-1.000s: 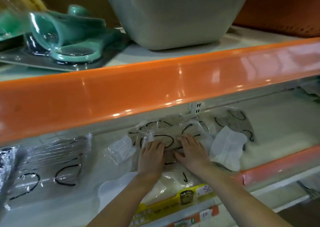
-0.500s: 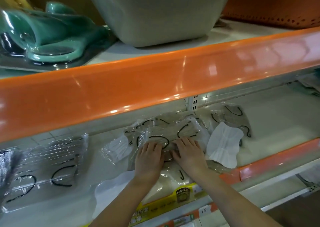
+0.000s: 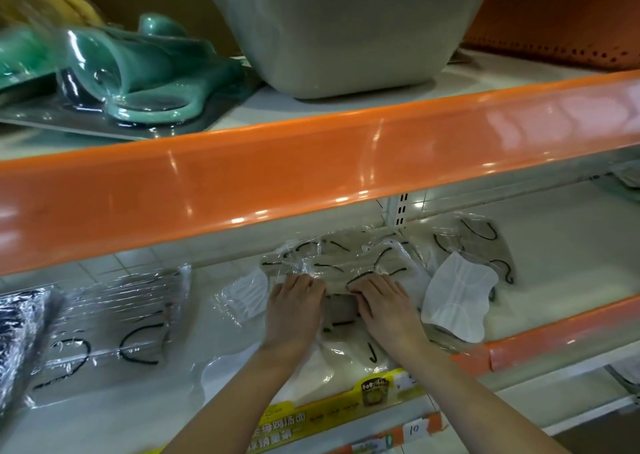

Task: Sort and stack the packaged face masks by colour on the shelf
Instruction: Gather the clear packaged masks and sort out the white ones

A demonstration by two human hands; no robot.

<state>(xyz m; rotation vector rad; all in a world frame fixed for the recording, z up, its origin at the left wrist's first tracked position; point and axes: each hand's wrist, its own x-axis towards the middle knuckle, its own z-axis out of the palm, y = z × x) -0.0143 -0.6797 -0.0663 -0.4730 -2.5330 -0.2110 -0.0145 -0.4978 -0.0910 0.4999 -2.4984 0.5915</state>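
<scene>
Both hands, left hand (image 3: 294, 310) and right hand (image 3: 386, 306), press flat on slippery, floppy clear-wrapped grey face masks (image 3: 346, 266) at centre frame, gripping nothing; edges look best to pinch.

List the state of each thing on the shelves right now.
Left hand: flat, pressing on the grey masks.
Right hand: flat, pressing on the grey masks.
Grey masks: packaged, heaped, loosely overlapped.
White mask: packaged, loose beside the heap, tilted.
Tub: upright on upper shelf.

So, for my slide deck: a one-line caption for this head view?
Both hands, left and right, press on grey packaged masks beside white masks.
</scene>
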